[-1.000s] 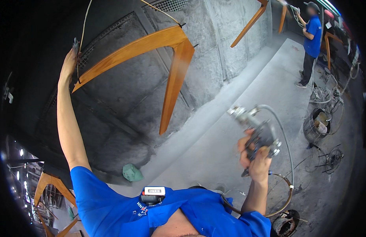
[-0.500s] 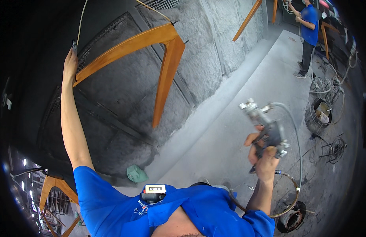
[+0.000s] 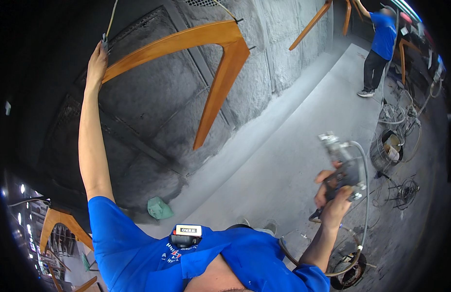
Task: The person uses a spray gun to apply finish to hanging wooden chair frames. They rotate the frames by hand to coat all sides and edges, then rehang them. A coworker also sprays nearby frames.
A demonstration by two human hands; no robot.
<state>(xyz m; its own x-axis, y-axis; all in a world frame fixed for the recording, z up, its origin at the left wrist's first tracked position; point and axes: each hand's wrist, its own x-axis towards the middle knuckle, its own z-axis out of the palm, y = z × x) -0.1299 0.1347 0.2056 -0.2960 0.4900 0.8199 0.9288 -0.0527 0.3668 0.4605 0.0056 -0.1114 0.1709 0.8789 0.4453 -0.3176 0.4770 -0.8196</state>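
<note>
An orange-brown wooden chair-leg frame [image 3: 174,41], bent at a sharp corner, hangs from cords in front of me. My left hand [image 3: 97,63] is raised at its left end, closed round the small metal hook [image 3: 105,43] where a cord comes down. Its fingertips are partly hidden. The frame's long leg [image 3: 213,104] slants downward to the right of centre. On the right, my right hand [image 3: 332,199] grips a spray gun [image 3: 344,168] by its handle, well apart from the wood. A grey hose [image 3: 365,204] loops down from the gun, which is somewhat blurred.
Dusty grey filter panels [image 3: 250,68] line the booth wall. A green cloth bundle [image 3: 160,208] lies near the wall's foot. At the far right a co-worker [image 3: 381,44] stands by other hanging frames [image 3: 310,25]. A bucket [image 3: 387,151] and coiled hoses lie at right; another frame [image 3: 65,221] is behind left.
In the picture, the hanging frame and my left hand have shifted up and right. My right hand has moved right and slightly down with the spray gun. The co-worker's arm has gone up.
</note>
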